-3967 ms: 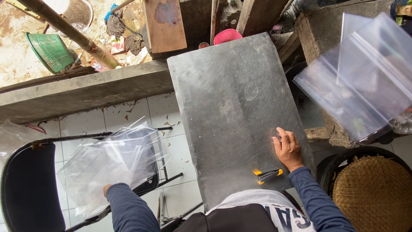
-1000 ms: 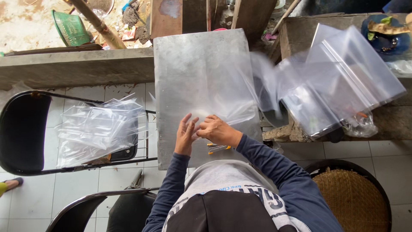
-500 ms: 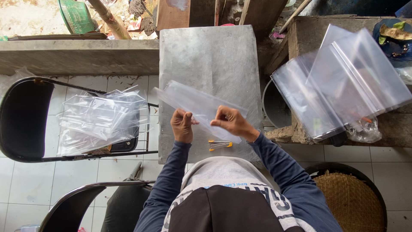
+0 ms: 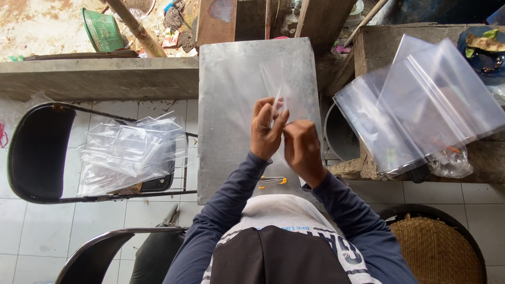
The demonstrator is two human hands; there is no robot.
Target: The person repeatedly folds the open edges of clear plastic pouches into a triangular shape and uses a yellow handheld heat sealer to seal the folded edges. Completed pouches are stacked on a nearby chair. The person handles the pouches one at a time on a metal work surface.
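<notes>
From the head camera, both hands meet over the middle of the grey metal table, holding a clear plastic bag up above its surface. The left hand has its grip pinched on the bag's near edge, fingers curled around the film; the right hand is pressed together on the same edge just beside it, the two hands touching. The bag rises away from the hands toward the far end of the table, so thin and clear that its outline is hard to trace. Near the table's front edge lies a small tool with yellow handles, partly hidden by the left forearm. To the left, a black folding chair carries a loose pile of clear bags on its seat. To the right, a larger stack of clear bags lies on a concrete ledge, overhanging a grey bucket whose contents cannot be made out. A green basket sits tilted on the ground at the top left, its inside unclear. A woven seat is cut off at the lower right.
</notes>
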